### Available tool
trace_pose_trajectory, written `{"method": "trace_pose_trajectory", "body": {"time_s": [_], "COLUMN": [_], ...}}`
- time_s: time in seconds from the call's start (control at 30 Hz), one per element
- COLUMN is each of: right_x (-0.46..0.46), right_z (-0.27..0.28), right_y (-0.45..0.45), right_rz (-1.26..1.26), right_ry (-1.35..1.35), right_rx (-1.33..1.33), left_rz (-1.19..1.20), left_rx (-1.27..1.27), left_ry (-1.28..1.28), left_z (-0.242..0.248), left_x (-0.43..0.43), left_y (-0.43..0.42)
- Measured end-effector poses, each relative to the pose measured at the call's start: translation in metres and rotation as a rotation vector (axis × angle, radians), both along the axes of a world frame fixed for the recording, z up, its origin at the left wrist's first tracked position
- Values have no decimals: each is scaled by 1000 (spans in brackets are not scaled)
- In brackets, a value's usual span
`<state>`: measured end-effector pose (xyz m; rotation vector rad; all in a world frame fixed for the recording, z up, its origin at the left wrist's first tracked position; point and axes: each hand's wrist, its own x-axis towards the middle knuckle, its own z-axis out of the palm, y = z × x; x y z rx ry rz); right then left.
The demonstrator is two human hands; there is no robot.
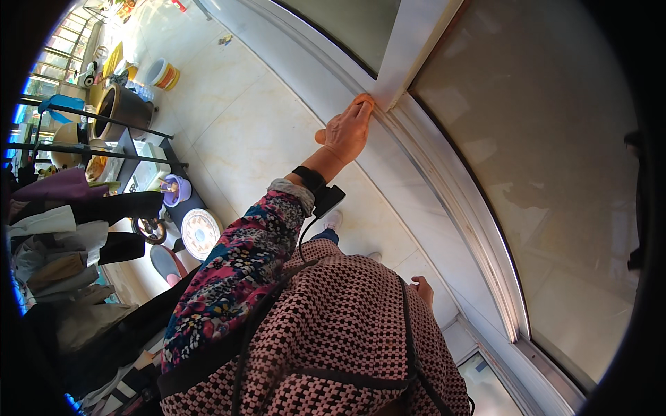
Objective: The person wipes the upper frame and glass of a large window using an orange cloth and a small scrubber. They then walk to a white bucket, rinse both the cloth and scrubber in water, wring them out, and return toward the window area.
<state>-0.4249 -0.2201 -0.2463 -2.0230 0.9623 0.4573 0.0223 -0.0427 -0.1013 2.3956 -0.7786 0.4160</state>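
Note:
My left hand point(348, 127) reaches forward from a floral sleeve, its fingertips against the inner edge of a metal window frame point(387, 88), where an upright meets the sill. The fingers are bent close together; whether something thin lies under them cannot be told. A black wrist strap with a small black box point(330, 202) and a cable sits on that wrist. My right hand point(423, 292) hangs low beside the checked garment point(343, 307), partly hidden by it, with fingers curled. Large glass panes point(520, 171) stand to the right of the sill track point(458, 192).
Pale floor tiles point(234, 114) lie below. To the left are a white-and-yellow bucket point(164, 74), a large dark pot point(125, 112), a purple basket point(177, 190), a round patterned lid point(200, 234) and a black metal rack point(130, 153). Several hanging clothes point(67, 249) fill the lower left.

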Motion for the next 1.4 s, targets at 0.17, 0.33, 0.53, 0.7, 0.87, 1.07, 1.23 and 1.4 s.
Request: {"method": "trace_pose_trajectory", "body": {"time_s": [0.17,0.33,0.53,0.7,0.87,1.07,1.23,1.4], "right_x": [9,7,3,4,-1,-10,-11,-10], "right_z": [7,8,2,1,-1,-4,1,1], "right_y": [-2,-3,-4,-4,-2,0,0,1], "right_rz": [36,26,32,13,-47,-68,-91,-68], "right_ry": [10,45,100,67,30,12,39,12], "right_rx": [-13,-22,-42,-58,-49,-46,-31,-52], "left_rz": [36,101,118,173,150,127,129,109], "left_rx": [-33,-181,-346,-439,-326,-247,-218,-134], "left_ry": [-5,-6,14,61,-124,-150,-145,-247], "left_z": [-4,-5,-10,-19,-20,-18,-17,-15], "left_x": [-3,1,7,8,11,10,8,10], "left_y": [-4,-5,-10,-19,-15,0,3,-2]}}
